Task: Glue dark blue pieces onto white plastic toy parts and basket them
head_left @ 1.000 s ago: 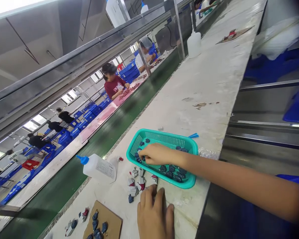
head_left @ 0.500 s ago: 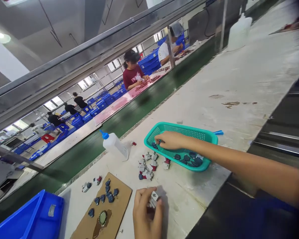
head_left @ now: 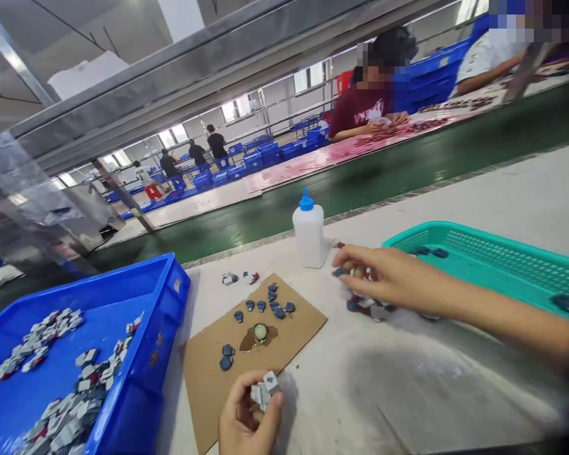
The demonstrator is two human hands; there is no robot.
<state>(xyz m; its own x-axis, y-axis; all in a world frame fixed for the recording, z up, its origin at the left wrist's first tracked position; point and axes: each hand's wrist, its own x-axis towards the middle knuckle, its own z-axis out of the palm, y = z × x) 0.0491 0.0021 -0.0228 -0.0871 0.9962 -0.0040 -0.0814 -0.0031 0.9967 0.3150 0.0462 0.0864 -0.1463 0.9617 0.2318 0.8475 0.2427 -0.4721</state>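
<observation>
Left hand: low at the near right edge of the cardboard (head_left: 208, 366), our left hand (head_left: 249, 417) has its fingers curled snugly around a grey part (head_left: 268, 390), blocky, with a dark mark on its upper face.
Right hand: we pinch a dark blue piece (head_left: 340, 272) in our right hand (head_left: 384, 272), thumb and fingertips close together, near the bottle (head_left: 309, 237).
Pile: grey, red and dark blue parts (head_left: 377, 311) lie on the pale counter (head_left: 332, 379), partly hidden under our right hand.
Cardboard: it lies flat, with several small dark blue pieces (head_left: 278, 312) over its far half and two more near its left edge; among them a small round cap (head_left: 260, 332) sits in a brown stain (head_left: 249, 341).
Bottle: white, blue-nozzled and upright, just short of the green belt (head_left: 246, 224).
Loose pair: two small parts (head_left: 229, 278) rest just beyond the cardboard.
Blue crate: at our left, the crate (head_left: 142, 360) holds many grey and red parts.
Green basket: at our right, the basket (head_left: 478, 231) holds a few dark pieces, our forearm crossing in front.
Across the belt: a person in a maroon shirt (head_left: 360, 112) sorts reddish bits by hand.
</observation>
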